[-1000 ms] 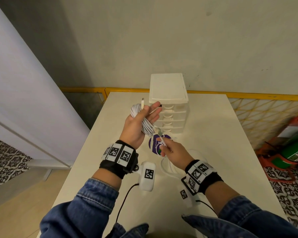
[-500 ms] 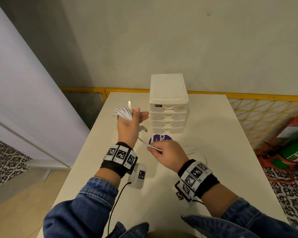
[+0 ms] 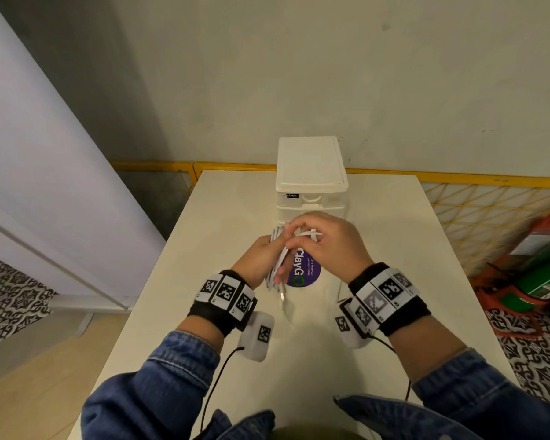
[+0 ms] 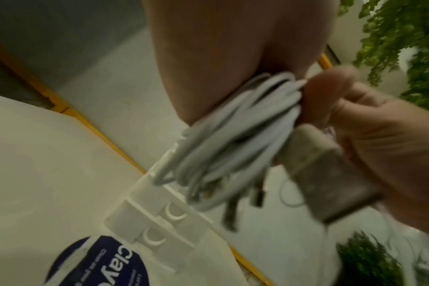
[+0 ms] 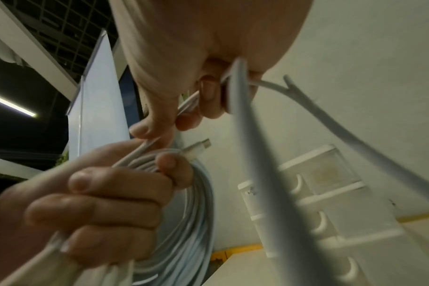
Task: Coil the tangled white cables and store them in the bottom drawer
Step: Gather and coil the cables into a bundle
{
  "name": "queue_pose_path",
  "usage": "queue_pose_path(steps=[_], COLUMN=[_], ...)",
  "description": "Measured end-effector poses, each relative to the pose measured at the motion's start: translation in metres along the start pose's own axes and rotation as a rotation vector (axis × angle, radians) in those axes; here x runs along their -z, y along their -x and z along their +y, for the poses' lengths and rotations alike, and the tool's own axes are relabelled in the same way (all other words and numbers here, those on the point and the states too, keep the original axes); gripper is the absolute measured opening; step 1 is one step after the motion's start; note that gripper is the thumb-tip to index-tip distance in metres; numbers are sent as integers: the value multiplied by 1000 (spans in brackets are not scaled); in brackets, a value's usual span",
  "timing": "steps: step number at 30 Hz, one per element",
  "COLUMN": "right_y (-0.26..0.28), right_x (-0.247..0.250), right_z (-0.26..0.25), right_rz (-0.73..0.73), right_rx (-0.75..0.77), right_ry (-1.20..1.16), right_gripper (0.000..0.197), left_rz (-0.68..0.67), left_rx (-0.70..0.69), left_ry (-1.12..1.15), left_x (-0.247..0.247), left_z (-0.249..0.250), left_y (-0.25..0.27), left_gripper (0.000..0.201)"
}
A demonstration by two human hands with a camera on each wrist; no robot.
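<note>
Both hands have come together in front of the drawer unit (image 3: 311, 173) since a half-second earlier, when the left hand (image 3: 261, 258) held its coil out to the left and the right hand (image 3: 327, 246) trailed a strand low over the bench (image 3: 223, 223). Now the left grip is clamped round a bundle of white cable (image 3: 278, 258), its fingers (image 5: 105, 205) curled over many loops, while the right grip pinches a loose strand (image 5: 243, 108) at the bundle's top, apparently laying on another turn. One metal-tipped plug (image 3: 282, 296) hangs below the left hand, above the bench; a second connector (image 5: 201, 145) pokes out near the fingertips. Coiling looks well advanced but unfinished: a length of cable still runs free from the right hand, and a thin white loop (image 4: 292, 195) appears to lie on the bench beyond. Whether more tangled cable waits there cannot be told. Storage is not yet begun; the visible drawers (image 5: 326, 174) appear shut, and the bottom one is hidden behind the hands in the head view. A round purple sticker (image 3: 304, 271) lies on the bench below the hands.
</note>
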State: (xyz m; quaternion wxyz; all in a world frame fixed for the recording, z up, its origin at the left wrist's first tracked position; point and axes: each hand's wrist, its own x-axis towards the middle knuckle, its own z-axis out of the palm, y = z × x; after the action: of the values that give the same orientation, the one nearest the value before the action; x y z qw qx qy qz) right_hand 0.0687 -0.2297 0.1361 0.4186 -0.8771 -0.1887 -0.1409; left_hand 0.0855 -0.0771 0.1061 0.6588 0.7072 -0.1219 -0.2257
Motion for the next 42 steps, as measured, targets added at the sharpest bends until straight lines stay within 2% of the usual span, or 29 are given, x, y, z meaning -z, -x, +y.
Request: queue_pose_path(steps=[3, 8, 14, 16, 18, 24, 29, 35, 39, 42], right_y=[-3, -6, -4, -2, -2, 6, 19, 20, 24, 31], right_x=[1, 6, 4, 4, 5, -1, -22, -37, -46, -55], right_z=[9, 18, 32, 34, 36, 43, 46, 42, 40, 48], right_rz=[16, 7, -9, -15, -51, -33, -31, -65, -90, -125], right_rx=[-82, -73, -39, -111, -188, -283, -360, -313, -330, -401], right_ry=[-15, -95, -174, -284, -412, -521, -599, -558, -487, -491], right_gripper=[18, 25, 21, 27, 24, 23, 24, 33, 30, 21], left_rz=[-202, -152, -179, -206, -224, -234, -262, -217, -166, -62], left_rx=[7, -17, -42, -37, -27, -137, -147, -91, -187, -287], left_ry=[190, 9, 57, 35, 29, 169, 432, 674, 755, 781], left_x=[-3, -7, -10, -11, -11, -14, -13, -9, -7, -4], left_z=[3, 5, 11, 13, 14, 13, 14, 26, 34, 44], left_y=[-3, 5, 8, 9, 10, 9, 5, 3, 3, 0], left_gripper=[74, 49, 49, 51, 48, 45, 50, 31, 25, 25])
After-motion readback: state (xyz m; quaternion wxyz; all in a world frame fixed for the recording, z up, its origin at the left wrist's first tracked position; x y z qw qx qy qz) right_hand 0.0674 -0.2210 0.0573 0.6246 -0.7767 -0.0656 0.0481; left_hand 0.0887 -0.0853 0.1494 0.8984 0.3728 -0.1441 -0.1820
